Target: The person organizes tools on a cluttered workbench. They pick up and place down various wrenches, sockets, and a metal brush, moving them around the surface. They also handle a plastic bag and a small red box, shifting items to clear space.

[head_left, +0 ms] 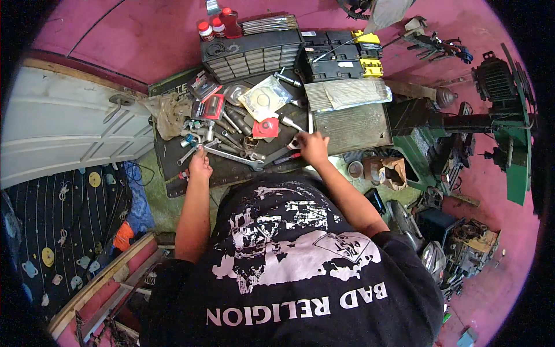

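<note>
Left grip (200,165) closed on a wrench (231,157), right grip (314,148) palm-down, its hold unclear.

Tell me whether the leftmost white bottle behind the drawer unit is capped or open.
Capped: a red lid covers the top of the white bottle.

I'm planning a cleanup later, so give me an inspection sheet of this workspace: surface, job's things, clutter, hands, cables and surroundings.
Surface: dark workbench, crowded.
Job's things: long wrench lying slanted, one end at the left hand.
Clutter: loose sockets and tools, a crumpled plastic bag, a red package.
Hands: left at the wrench, grip unclear; right hand over the bench, fingers hidden.
Cables: thin dark line on the pink wall, possibly a cable.
Surroundings: white door left, green machine right.
</note>
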`<act>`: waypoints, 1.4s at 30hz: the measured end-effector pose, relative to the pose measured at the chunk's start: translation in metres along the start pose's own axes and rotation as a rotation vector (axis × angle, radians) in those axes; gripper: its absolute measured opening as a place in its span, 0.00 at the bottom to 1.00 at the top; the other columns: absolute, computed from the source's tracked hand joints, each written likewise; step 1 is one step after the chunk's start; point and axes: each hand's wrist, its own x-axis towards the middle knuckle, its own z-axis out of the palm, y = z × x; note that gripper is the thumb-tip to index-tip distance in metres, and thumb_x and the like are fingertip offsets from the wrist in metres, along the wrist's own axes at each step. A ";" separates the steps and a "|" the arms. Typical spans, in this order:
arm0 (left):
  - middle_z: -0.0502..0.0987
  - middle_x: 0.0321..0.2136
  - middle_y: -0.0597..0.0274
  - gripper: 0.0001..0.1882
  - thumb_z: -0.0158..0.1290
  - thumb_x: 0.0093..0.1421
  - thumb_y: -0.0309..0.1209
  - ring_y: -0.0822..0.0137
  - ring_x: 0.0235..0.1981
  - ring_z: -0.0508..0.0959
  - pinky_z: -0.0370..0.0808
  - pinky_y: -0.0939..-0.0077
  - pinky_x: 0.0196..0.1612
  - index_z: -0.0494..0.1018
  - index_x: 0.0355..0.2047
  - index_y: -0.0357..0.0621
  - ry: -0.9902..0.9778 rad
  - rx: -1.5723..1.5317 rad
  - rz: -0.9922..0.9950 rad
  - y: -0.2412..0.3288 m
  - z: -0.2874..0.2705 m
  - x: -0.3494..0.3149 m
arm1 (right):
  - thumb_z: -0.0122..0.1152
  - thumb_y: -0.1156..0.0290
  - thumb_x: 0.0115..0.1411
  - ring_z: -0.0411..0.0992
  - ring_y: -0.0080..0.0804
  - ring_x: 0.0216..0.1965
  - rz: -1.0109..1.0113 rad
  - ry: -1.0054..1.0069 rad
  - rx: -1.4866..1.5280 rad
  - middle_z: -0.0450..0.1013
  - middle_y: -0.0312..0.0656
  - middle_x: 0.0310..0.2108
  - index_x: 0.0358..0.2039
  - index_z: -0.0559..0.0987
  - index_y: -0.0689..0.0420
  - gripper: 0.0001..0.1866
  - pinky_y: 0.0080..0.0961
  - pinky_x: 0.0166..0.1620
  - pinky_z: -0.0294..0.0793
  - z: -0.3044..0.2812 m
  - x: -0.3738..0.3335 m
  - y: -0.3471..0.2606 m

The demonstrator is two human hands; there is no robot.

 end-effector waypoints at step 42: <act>0.79 0.46 0.53 0.21 0.58 0.64 0.32 0.63 0.44 0.77 0.73 0.69 0.49 0.73 0.54 0.33 0.189 0.296 0.492 -0.018 -0.033 -0.007 | 0.67 0.62 0.55 0.75 0.48 0.44 0.077 -0.068 -0.243 0.81 0.47 0.34 0.56 0.74 0.52 0.28 0.54 0.49 0.64 0.019 -0.033 0.005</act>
